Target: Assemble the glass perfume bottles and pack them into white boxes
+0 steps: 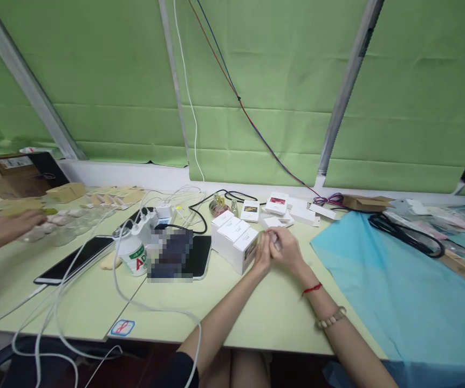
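Observation:
My left hand (262, 254) and my right hand (285, 247) meet over the table, fingertips together. Both have their fingers closed around something small that I cannot make out. Just left of them, several white boxes (234, 231) stand in a row, and the nearest box's side is partly covered by my left hand. Behind my hands lie flat white boxes, one with a red picture (277, 203) and one with a darker picture (251, 210). A cluster of small glass bottles with gold tops (219, 202) stands behind the row.
Left of the boxes are a tablet (200, 257), a white tub (133, 256), a power strip (143, 223) and loose white cables. Blue sheeting (362, 253) covers the right side, with a coiled black cable (402, 234). Another person's hand (12, 226) works at far left over round items.

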The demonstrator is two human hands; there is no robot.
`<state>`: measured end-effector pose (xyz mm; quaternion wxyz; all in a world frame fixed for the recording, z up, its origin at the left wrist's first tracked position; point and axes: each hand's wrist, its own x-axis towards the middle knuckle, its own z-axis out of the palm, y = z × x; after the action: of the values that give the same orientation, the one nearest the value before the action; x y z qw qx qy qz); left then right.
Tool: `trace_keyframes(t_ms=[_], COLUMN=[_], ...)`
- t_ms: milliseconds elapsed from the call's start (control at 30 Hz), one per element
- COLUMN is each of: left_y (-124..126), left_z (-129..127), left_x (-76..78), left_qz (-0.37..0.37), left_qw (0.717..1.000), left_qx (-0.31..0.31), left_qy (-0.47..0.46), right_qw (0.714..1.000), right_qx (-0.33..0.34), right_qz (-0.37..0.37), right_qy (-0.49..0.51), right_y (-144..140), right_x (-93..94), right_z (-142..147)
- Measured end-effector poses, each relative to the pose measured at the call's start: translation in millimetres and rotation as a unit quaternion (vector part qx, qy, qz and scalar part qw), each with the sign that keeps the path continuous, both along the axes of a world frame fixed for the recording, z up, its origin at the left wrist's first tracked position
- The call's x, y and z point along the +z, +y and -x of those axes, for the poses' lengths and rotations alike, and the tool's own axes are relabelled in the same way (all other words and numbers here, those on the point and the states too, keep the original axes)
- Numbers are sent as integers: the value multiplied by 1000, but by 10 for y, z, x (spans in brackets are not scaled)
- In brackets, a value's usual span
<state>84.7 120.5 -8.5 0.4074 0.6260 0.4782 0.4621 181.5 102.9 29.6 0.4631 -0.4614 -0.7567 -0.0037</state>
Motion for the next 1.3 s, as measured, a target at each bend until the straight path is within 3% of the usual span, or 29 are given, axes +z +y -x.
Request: trace_keyframes(t_ms=[200,300,567,967,1133,1300], left_y=[51,-8,-97,-102,-82,-93], left_z=[-12,-26,-36,-93,-123,-115], left_x=[1,68,120,114,74,40], left_qz=[27,30,51,90,64,45], left_qw=[994,992,987,964,963,971], left_qx=[-47,-52,-42,-68,-74,-85], left_qy=[-91,-110,-147,-241,-252,-221], right_qw=[995,995,988,965,963,951], right_qx=[28,-2,-141,-154,-156,-212], right_qz=[90,104,5,-24,-62,-130], right_qy=[-23,11,65,212,210,182], right_y=[-63,-29,116,307,273,251], right_x=[-28,-14,-68,-208,-158,-136], right_z=[-82,-180,-314,-368,-312,-280])
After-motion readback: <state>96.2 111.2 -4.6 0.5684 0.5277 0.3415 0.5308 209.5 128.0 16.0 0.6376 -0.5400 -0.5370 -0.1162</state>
